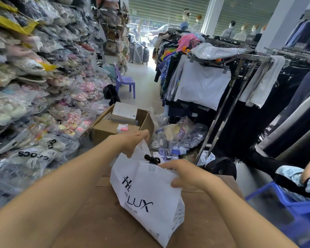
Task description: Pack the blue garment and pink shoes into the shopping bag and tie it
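A white shopping bag point(147, 197) with dark "LUX" lettering lies tilted on the brown table point(100, 219). My left hand point(134, 142) grips the far top edge of the bag. My right hand point(184, 173) pinches the near top edge. A black cord knot point(152, 159) shows at the bag's mouth between my hands. The blue garment and the pink shoes are not visible; the bag's inside is hidden.
An open cardboard box point(120, 126) holding a white box stands beyond the table. Shelves of bagged shoes point(34, 86) fill the left. Clothes racks point(222, 83) line the right. A person sits at right on a blue stool point(286, 206). A purple chair point(123, 81) stands in the aisle.
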Demonstrator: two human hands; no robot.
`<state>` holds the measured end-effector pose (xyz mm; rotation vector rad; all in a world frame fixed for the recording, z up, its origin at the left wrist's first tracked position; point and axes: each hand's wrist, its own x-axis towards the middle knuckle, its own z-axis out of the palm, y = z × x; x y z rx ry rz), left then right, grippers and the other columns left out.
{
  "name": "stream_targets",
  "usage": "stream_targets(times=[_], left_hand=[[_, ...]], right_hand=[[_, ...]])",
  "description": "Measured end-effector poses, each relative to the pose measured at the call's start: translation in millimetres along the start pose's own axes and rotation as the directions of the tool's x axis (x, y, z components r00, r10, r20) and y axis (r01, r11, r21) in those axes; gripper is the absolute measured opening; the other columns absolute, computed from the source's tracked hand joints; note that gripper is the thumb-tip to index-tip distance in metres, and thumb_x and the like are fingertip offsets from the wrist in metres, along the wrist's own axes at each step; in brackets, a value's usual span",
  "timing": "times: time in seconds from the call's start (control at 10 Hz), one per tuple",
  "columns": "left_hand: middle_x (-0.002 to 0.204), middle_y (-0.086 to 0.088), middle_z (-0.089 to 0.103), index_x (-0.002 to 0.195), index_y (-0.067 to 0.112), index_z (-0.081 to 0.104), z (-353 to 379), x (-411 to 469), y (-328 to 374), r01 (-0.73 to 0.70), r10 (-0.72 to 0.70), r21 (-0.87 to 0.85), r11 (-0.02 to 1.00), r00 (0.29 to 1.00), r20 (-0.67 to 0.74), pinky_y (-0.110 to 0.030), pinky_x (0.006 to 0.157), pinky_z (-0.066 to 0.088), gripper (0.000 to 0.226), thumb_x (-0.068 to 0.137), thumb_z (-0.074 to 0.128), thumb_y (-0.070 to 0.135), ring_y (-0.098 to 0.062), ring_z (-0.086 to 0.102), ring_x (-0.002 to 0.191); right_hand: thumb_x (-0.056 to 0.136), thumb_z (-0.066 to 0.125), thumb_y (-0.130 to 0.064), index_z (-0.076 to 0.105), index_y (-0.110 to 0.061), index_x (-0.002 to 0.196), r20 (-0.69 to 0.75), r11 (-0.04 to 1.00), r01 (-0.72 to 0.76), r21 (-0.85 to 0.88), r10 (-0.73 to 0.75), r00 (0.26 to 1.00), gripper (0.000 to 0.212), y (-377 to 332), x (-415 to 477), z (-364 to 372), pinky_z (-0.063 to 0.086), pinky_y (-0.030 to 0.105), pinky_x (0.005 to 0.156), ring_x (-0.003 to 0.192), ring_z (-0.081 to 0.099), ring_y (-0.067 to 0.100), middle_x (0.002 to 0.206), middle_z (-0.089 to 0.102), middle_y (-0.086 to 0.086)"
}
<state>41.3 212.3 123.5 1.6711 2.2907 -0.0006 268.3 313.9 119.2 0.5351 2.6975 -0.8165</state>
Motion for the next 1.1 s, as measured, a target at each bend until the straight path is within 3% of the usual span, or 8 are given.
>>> stream_targets(times=[0.1, 0.2, 0.3, 0.4, 0.6, 0.8, 0.9, 1.1], left_hand=[[0.11, 0.001, 0.061, 0.107, 0.028, 0.052, 8.5, -6.4, -13.9, 0.057, -0.058, -0.029, 0.998, 0.996, -0.067, -0.029, 0.064, 0.046, 0.044, 0.077, 0.078, 0.008, -0.02, 0.057, 0.091], [0.074, 0.003, 0.056, 0.064, 0.025, 0.053, 11.7, -23.1, -24.0, 0.096, -0.107, -0.079, 0.992, 0.984, -0.142, -0.027, 0.055, 0.035, 0.029, 0.083, 0.075, 0.025, -0.017, 0.051, 0.069], [0.06, 0.007, 0.046, 0.055, 0.028, 0.05, 8.5, -38.2, -28.5, 0.088, -0.126, -0.215, 0.973, 0.977, -0.17, -0.028, 0.052, 0.03, 0.039, 0.084, 0.074, 0.031, -0.014, 0.043, 0.058], [0.06, 0.009, 0.046, 0.057, 0.03, 0.052, 5.6, -45.2, -29.4, 0.116, -0.172, -0.247, 0.962, 0.961, -0.219, -0.028, 0.052, 0.029, 0.036, 0.087, 0.072, 0.032, -0.011, 0.041, 0.057], [0.102, 0.004, 0.067, 0.101, 0.026, 0.069, 35.2, -46.0, -31.4, 0.193, -0.3, -0.351, 0.916, 0.912, -0.281, -0.033, 0.071, 0.049, 0.017, 0.086, 0.072, 0.032, -0.016, 0.06, 0.087], [0.148, 0.002, 0.039, 0.148, 0.028, 0.034, 39.6, -39.9, -39.3, 0.168, -0.285, -0.504, 0.847, 0.944, -0.164, -0.047, 0.109, 0.04, 0.092, 0.072, 0.082, 0.044, -0.022, 0.038, 0.134], [0.152, 0.001, 0.033, 0.151, 0.031, 0.025, 39.2, -38.6, -36.6, 0.134, -0.259, -0.56, 0.818, 0.954, -0.15, -0.047, 0.113, 0.034, 0.101, 0.069, 0.079, 0.057, -0.021, 0.03, 0.139], [0.145, 0.008, 0.042, 0.146, 0.029, 0.039, 19.9, -41.6, -30.1, 0.007, -0.295, -0.702, 0.712, 0.911, -0.289, -0.042, 0.109, 0.041, 0.1, 0.064, 0.064, 0.079, -0.014, 0.044, 0.131]], right_hand=[[0.085, 0.055, 0.006, 0.066, -0.03, 0.129, -0.164, 0.994, -0.006, 0.108, 0.024, 0.986, 0.058, 5.8, 3.2, -8.4, 0.055, 0.033, 0.092, 0.11, 0.061, 0.014, 0.122, 0.065, -0.008], [0.089, 0.052, 0.006, 0.071, -0.025, 0.119, -0.317, 0.989, -0.044, 0.138, 0.086, 0.944, 0.047, 16.9, 13.0, -20.7, 0.053, 0.034, 0.089, 0.116, 0.059, 0.021, 0.124, 0.064, 0.0], [0.091, 0.055, 0.001, 0.07, -0.032, 0.117, -0.343, 0.995, -0.067, 0.079, 0.09, 0.935, 0.044, 27.2, 28.5, -30.0, 0.049, 0.036, 0.093, 0.131, 0.05, 0.026, 0.139, 0.058, 0.003], [0.09, 0.056, 0.0, 0.071, -0.032, 0.113, -0.371, 0.995, -0.053, 0.084, 0.081, 0.925, 0.043, 25.4, 39.5, -30.6, 0.048, 0.035, 0.091, 0.129, 0.052, 0.026, 0.137, 0.059, 0.003], [0.086, 0.053, -0.002, 0.07, -0.021, 0.109, -0.25, 0.994, -0.095, 0.051, 0.105, 0.963, 0.034, 18.1, 50.7, -12.3, 0.057, 0.04, 0.084, 0.103, 0.063, 0.025, 0.117, 0.065, 0.005], [0.079, 0.074, -0.046, 0.045, -0.032, 0.143, -0.217, 0.994, -0.04, 0.104, 0.061, 0.974, 0.072, 23.2, 45.1, -25.0, 0.043, 0.031, 0.098, 0.125, 0.047, 0.014, 0.139, 0.047, -0.01], [0.077, 0.066, -0.068, 0.044, -0.03, 0.143, -0.257, 0.972, -0.022, 0.235, 0.084, 0.963, 0.079, 18.8, 46.4, -26.3, 0.04, 0.028, 0.09, 0.119, 0.049, 0.013, 0.133, 0.05, -0.009], [0.084, 0.057, -0.067, 0.062, -0.023, 0.127, -0.463, 0.941, 0.064, 0.332, 0.104, 0.88, 0.061, 16.9, 52.6, -35.4, 0.045, 0.021, 0.087, 0.111, 0.059, 0.008, 0.121, 0.064, -0.009]])
